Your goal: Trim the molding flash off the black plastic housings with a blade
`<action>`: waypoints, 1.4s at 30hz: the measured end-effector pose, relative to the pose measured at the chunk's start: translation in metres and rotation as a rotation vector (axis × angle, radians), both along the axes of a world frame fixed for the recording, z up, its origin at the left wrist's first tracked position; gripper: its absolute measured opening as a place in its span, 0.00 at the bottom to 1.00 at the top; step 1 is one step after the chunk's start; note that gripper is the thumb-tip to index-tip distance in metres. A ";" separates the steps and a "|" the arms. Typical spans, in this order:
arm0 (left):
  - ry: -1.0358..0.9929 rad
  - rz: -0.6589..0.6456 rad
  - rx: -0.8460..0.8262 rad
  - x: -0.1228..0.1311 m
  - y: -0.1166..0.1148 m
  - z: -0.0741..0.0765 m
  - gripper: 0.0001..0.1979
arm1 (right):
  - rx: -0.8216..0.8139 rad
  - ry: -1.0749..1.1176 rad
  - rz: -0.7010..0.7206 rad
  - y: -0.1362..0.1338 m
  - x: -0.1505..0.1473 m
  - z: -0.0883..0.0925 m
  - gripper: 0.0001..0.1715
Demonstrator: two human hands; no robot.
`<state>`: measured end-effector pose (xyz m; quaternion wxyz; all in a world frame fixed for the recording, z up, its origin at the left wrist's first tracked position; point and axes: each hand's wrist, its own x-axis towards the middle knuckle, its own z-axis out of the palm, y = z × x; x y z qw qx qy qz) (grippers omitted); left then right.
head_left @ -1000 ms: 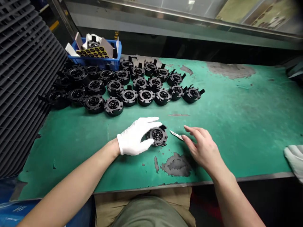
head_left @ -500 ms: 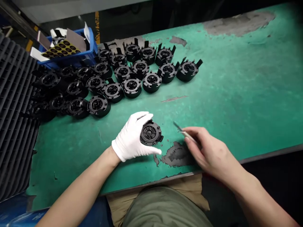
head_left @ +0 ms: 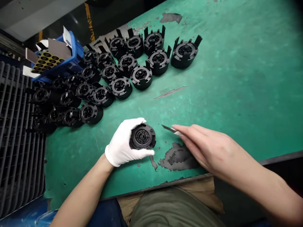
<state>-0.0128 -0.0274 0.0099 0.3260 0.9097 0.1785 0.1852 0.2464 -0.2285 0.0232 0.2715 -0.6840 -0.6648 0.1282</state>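
My left hand (head_left: 127, 143), in a white glove, is wrapped round a round black plastic housing (head_left: 143, 136). Its ribbed, ringed face points up toward me. Bare and to the right, my right hand (head_left: 205, 145) pinches a thin craft knife (head_left: 168, 128) with a dark blade and a pale handle. The blade points left toward the housing, with a gap between them. Most of the handle is hidden by my fingers.
Several similar black housings (head_left: 141, 75) stand in rows at the back left of the worn green table (head_left: 227, 94). Behind them is a blue bin (head_left: 77, 52) with sheets of round stickers (head_left: 47, 61). A dark ribbed rack (head_left: 20, 135) borders the left side.
The knife tip has come closer to the housing. The housing has turned a little in my gloved hand. My view has shifted and tilted, so the rows and bin appear farther left.
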 end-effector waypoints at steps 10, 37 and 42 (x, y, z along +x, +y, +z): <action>0.060 0.060 0.019 -0.010 -0.008 0.008 0.49 | -0.011 0.085 0.015 -0.003 -0.030 -0.005 0.13; 0.001 0.031 0.016 -0.014 -0.007 0.004 0.52 | 0.065 -0.132 0.147 -0.004 -0.019 -0.008 0.23; -0.002 0.036 0.013 -0.015 -0.007 0.003 0.54 | -0.032 -0.095 0.158 -0.004 -0.023 -0.016 0.19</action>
